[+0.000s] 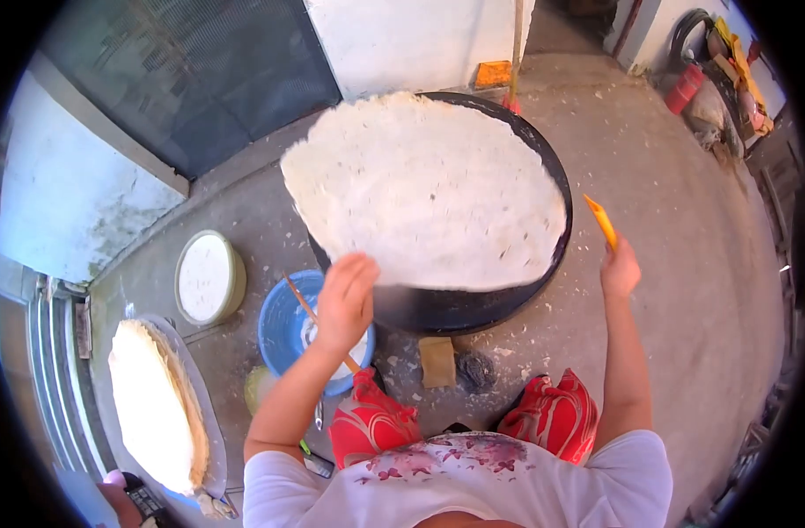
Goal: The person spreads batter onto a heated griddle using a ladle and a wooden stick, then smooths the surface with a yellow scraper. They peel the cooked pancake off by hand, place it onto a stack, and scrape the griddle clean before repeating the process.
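A large, thin pale flatbread (437, 194) lies over a round black griddle (446, 308), shifted toward its upper left so that dark pan shows along the bottom and right. My left hand (348, 299) pinches the flatbread's lower left edge. Off the griddle's right side, my right hand (621, 267) grips a yellow-orange scraper (601, 220), its tip pointing up and away from the bread.
A blue basin (283, 326) with a wooden stick stands below my left hand. Left of it are a tub of white contents (206, 279) and a stack of flatbreads (156, 405). A brown block (437, 362) lies near my knees. Someone's hand (121, 502) shows bottom left.
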`<state>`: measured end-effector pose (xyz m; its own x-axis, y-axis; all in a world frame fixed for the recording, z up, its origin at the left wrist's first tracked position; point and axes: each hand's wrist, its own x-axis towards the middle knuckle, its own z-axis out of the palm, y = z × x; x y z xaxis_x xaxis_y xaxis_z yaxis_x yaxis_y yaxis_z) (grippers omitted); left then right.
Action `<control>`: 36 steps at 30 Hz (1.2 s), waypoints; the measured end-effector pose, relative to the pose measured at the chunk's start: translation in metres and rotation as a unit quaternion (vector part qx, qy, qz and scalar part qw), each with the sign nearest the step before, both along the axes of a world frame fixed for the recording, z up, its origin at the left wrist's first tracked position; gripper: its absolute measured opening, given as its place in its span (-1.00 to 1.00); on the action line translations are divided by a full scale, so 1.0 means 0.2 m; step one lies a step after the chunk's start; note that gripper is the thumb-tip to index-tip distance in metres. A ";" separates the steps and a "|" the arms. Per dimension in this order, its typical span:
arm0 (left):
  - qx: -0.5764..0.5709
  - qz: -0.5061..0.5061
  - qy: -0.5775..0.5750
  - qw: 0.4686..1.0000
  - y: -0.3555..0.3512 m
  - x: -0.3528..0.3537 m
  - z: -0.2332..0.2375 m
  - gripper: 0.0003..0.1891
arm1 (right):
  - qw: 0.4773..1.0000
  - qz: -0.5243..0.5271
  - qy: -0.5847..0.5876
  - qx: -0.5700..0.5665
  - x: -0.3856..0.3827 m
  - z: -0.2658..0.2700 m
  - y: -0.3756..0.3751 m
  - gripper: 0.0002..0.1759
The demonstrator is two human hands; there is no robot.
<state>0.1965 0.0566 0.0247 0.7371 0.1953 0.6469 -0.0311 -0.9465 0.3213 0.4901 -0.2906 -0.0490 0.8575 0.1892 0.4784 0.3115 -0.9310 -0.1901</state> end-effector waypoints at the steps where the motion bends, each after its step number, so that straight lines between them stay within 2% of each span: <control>1: 0.000 0.004 -0.002 1.000 -0.01 -0.07 -0.11 -0.72 | 0.999 -0.019 0.007 0.032 -0.02 -0.02 -0.09 -0.69; 2: -0.040 -0.009 0.040 0.998 -0.01 -0.13 -0.21 -0.69 | 0.999 -0.015 0.006 0.032 -0.03 -0.03 -0.17 -0.69; 4: -0.081 -0.016 0.081 0.993 -0.01 -0.25 -0.33 -0.65 | 0.966 -0.006 0.137 0.219 -0.06 -0.05 -0.29 -0.64; 5: -0.099 -0.015 0.127 0.987 -0.02 -0.30 -0.35 -0.63 | 0.966 -0.001 0.138 0.217 -0.09 -0.06 -0.32 -0.64; 6: -0.117 -0.015 0.172 0.978 -0.01 -0.36 -0.40 -0.61 | 0.894 0.013 0.219 0.391 -0.12 -0.07 -0.34 -0.63; 7: -0.110 0.027 0.152 0.982 0.01 -0.42 -0.51 -0.49 | 0.784 0.027 0.291 0.547 -0.15 -0.06 -0.35 -0.63; 8: -0.110 0.031 0.150 0.982 0.00 -0.43 -0.55 -0.49 | 0.784 0.031 0.292 0.547 -0.21 0.01 -0.32 -0.63; 9: -0.220 0.157 0.079 0.959 -0.01 -0.43 -0.59 -0.43 | 0.659 0.055 0.363 0.657 -0.29 0.08 -0.28 -0.61; 10: -0.323 0.279 0.005 0.905 -0.02 -0.42 -0.60 -0.37 | 0.512 0.076 0.423 0.744 -0.35 0.13 -0.25 -0.58; 11: -0.585 0.321 -0.002 0.745 0.00 -0.38 -0.58 -0.27 | 0.511 0.081 0.425 0.742 -0.38 0.12 -0.22 -0.58; 12: -0.585 0.323 -0.007 0.744 0.06 -0.36 -0.61 -0.27 | 0.538 0.076 0.469 0.697 -0.39 0.10 -0.19 -0.58; 13: -0.720 0.295 0.005 0.628 0.14 -0.34 -0.68 -0.34 | 0.563 0.070 0.510 0.647 -0.41 0.11 -0.17 -0.57; 14: -0.833 0.255 0.017 0.491 0.19 -0.32 -0.71 -0.40 | 0.563 0.075 0.511 0.645 -0.46 0.15 -0.11 -0.57; 15: -0.832 0.254 0.012 0.493 0.23 -0.30 -0.71 -0.40 | 0.660 0.075 0.517 0.540 -0.51 0.22 -0.03 -0.57; 16: -0.788 0.248 0.063 0.561 0.26 -0.28 -0.69 -0.49 | 0.744 0.073 0.510 0.425 -0.55 0.27 0.01 -0.58; 17: -0.736 0.240 0.115 0.623 0.28 -0.26 -0.67 -0.57 | 0.784 0.109 0.485 0.371 -0.55 0.25 0.03 -0.67; 18: -0.667 0.244 0.029 0.704 0.31 -0.22 -0.65 -0.70 | 0.786 0.114 0.482 0.371 -0.56 0.25 0.06 -0.67; 19: -0.585 0.245 -0.058 0.771 0.34 -0.19 -0.61 -0.82 | 0.832 0.150 0.426 0.324 -0.58 0.27 0.12 -0.69; 20: -0.488 0.272 0.001 0.830 0.43 -0.16 -0.49 -0.81 | 0.870 0.184 0.367 0.274 -0.60 0.30 0.18 -0.69; 21: -0.382 0.296 0.060 0.873 0.51 -0.15 -0.32 -0.81 | 0.869 0.189 0.365 0.274 -0.63 0.36 0.24 -0.69; 23: -0.254 0.273 0.065 0.926 0.54 -0.17 0.12 -0.80 | 0.868 0.271 0.327 0.256 -0.70 0.52 0.40 -0.65; 25: -0.218 0.210 0.091 0.949 0.55 -0.25 0.51 -0.82 | 0.858 0.340 0.283 0.261 -0.71 0.57 0.57 -0.65; 26: -0.220 0.168 0.079 0.958 0.56 -0.31 0.66 -0.84 | 0.832 0.402 0.249 0.288 -0.68 0.58 0.67 -0.60; 28: -0.215 0.113 0.080 0.967 0.51 -0.48 0.96 -0.86 | 0.851 0.428 0.179 0.246 -0.73 0.73 0.85 -0.53; 29: -0.209 0.102 0.093 0.968 0.47 -0.57 1.10 -0.87 | 0.847 0.432 0.199 0.238 -0.76 0.83 0.95 -0.43; 30: -0.192 0.075 0.065 0.976 0.45 -0.66 1.18 -0.86 | 0.846 0.448 0.159 0.240 -0.78 0.89 1.05 -0.38; 32: -0.188 0.083 0.056 0.977 0.39 -0.86 1.32 -0.88 | 0.850 0.455 0.101 0.247 -0.84 1.02 1.25 -0.30; 34: -0.091 0.096 0.081 0.988 0.39 -1.06 1.41 -0.90 | 0.851 0.454 0.083 0.251 -0.91 1.13 1.45 -0.26; 36: -0.121 0.112 0.068 0.984 0.38 -1.20 1.43 -0.91 | 0.832 0.451 0.053 0.319 -0.97 1.18 1.66 -0.26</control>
<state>-0.0438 0.1316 0.3104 0.7346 0.4994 0.4594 0.2290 -0.8198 0.5249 0.2960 0.0411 0.1878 0.5475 0.5157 0.6590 0.7791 -0.0267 -0.6263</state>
